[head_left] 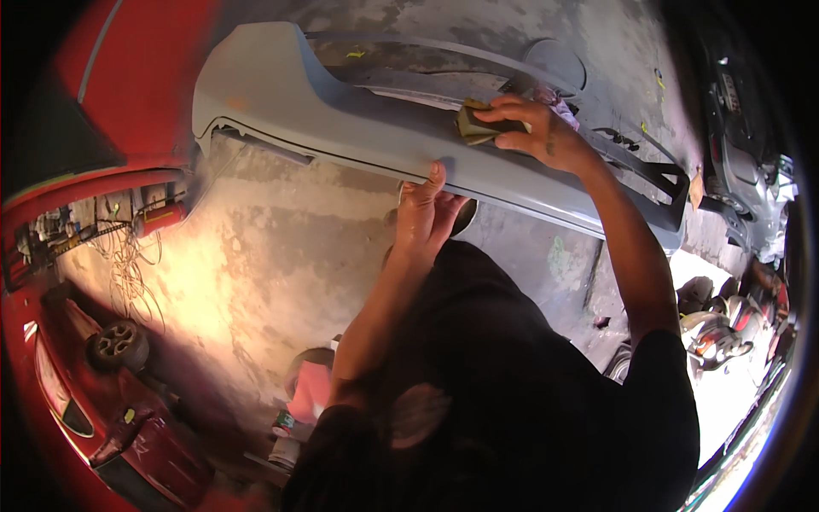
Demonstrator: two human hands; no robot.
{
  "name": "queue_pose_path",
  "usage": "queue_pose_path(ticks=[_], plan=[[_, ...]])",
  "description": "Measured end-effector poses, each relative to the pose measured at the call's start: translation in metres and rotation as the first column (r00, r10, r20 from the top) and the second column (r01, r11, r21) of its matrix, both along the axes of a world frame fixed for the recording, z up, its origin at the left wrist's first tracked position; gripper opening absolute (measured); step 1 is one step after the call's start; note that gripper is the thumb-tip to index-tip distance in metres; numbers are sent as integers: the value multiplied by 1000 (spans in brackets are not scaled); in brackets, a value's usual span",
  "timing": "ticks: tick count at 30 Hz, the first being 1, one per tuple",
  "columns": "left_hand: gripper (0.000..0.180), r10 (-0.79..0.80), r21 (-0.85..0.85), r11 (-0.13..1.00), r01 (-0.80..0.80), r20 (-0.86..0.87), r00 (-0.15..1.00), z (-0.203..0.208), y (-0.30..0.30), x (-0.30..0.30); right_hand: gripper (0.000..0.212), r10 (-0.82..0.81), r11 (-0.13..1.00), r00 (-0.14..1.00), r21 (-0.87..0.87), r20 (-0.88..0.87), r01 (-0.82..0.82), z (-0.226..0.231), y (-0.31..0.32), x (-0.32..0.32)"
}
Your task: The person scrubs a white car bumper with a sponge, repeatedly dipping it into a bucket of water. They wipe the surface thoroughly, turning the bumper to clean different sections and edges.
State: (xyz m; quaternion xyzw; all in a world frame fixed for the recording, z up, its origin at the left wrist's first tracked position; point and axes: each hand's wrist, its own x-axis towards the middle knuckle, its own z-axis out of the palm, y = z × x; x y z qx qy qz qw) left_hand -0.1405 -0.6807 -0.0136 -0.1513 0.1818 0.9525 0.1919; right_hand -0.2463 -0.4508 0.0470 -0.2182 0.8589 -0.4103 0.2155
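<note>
Bumper [375, 128]: grey, long, lies crosswise in front of the person, wide upturned end at L, other end running off to R under the R forearm. Sits above the floor [273, 213]; what bears its weight is mostly hidden, tho a dark round thing [467, 220] shows under the near edge, poss. a stand, can't tell.

Pad [472, 124]: small, olive, blocky, on the bumper's upper face nr mid-length. R hand [529, 128] has it clamped btwn thumb & fingers, knuckles up, prob. so its underside can lie against the curve w/ some pressure.

L hand [422, 205] is at the near edge, thumb up on the rim, fingers curled below & mostly out of sight: a pinch grip on the bumper, prob. to steady it vs the push of the pad. Hands nr each other, so the brace is close to the work spot.

Further out: grey disc [554, 64] on the floor beyond the bumper. Red car [153, 68] to L, tangled cables [128, 273] below it, then a loose wheel [118, 344]. Pink cloth [311, 388] by the L elbow. Dark car [738, 162] far R.
</note>
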Motion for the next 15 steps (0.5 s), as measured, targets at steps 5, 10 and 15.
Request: queue_pose_path(ticks=[5,10,15], plan=[[48,-17,-36,999,17,-3,1000,0,3,0,48,-21,995,988,-95,-156,6,-16,-76,-27],[49,-21,-41,999,22,16,1000,-4,-1,-2,45,36,995,976,-88,-214,-56,-9,-146,-46],[48,21,-28,999,-19,40,999,0,-1,-1,44,-150,988,988,41,-28,151,-10,42,32]])
